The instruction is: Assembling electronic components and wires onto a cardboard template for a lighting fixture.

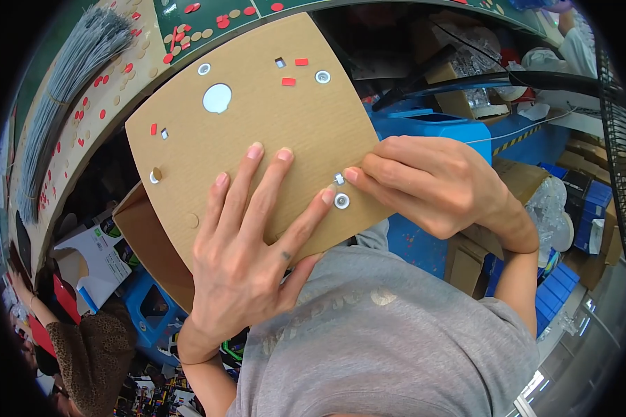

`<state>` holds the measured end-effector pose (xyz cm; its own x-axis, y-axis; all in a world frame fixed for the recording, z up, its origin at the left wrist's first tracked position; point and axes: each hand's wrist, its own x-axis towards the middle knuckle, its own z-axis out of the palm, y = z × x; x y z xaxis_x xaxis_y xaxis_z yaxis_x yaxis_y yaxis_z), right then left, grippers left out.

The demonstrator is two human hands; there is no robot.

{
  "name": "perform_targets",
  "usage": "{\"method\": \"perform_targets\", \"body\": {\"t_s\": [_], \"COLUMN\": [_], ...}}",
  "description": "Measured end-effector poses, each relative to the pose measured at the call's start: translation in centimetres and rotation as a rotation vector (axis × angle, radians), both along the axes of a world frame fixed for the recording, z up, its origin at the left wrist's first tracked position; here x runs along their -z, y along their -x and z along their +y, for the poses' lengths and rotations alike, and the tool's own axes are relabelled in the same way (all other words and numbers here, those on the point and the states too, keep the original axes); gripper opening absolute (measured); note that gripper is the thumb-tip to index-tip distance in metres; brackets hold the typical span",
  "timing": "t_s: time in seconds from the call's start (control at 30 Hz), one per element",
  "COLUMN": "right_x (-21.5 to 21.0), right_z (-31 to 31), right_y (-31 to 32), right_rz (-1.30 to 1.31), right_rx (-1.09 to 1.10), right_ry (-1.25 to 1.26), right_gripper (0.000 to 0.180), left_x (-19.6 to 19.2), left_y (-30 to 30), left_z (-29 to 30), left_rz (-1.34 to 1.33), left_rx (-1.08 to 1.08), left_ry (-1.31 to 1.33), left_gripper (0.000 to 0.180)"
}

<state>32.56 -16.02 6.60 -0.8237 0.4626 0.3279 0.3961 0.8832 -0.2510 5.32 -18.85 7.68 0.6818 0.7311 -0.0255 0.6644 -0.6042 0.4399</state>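
A tan cardboard sheet [257, 125] lies tilted in front of my body, its near edge at my grey shirt. My left hand [243, 257] rests flat on it with the fingers spread, the index fingertip beside a white-ringed hole [341, 201]. Just right of that fingertip, my right hand [442, 184] is closed in a pinch next to a small pale slot [339, 178]. What the pinch holds, if anything, is hidden by the fingers. A large round cutout [217, 99] and small red rectangles [289, 81] show farther up the sheet.
A bundle of thin grey strands [69, 90] lies on the bench at left, among red and tan discs [181, 42]. Below the sheet stands an open carton [153, 243]. Blue stools [431, 128] and a black fan guard [615, 139] are at right. Another person's arm [42, 309] shows lower left.
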Motion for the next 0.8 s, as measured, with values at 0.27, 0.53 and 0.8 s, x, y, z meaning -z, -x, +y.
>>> {"method": "perform_targets", "body": {"t_s": [0.27, 0.53, 0.8], "right_x": [-0.1, 0.0, 0.5], "right_z": [-0.1, -0.2, 0.4], "right_y": [0.0, -0.8, -0.6], "right_rz": [0.013, -0.015, 0.040], "right_rx": [-0.016, -0.012, -0.051], "right_ry": [-0.021, -0.026, -0.057], "right_gripper": [0.046, 0.047, 0.043], "left_x": [-0.3, -0.2, 0.0], "left_y": [-0.3, -0.7, -0.4], "left_z": [0.0, -0.1, 0.0], "left_rz": [-0.014, -0.027, -0.057], "left_rx": [-0.014, -0.027, -0.048], "left_ry": [0.017, 0.013, 0.012], "left_gripper": [0.064, 0.065, 0.066]}}
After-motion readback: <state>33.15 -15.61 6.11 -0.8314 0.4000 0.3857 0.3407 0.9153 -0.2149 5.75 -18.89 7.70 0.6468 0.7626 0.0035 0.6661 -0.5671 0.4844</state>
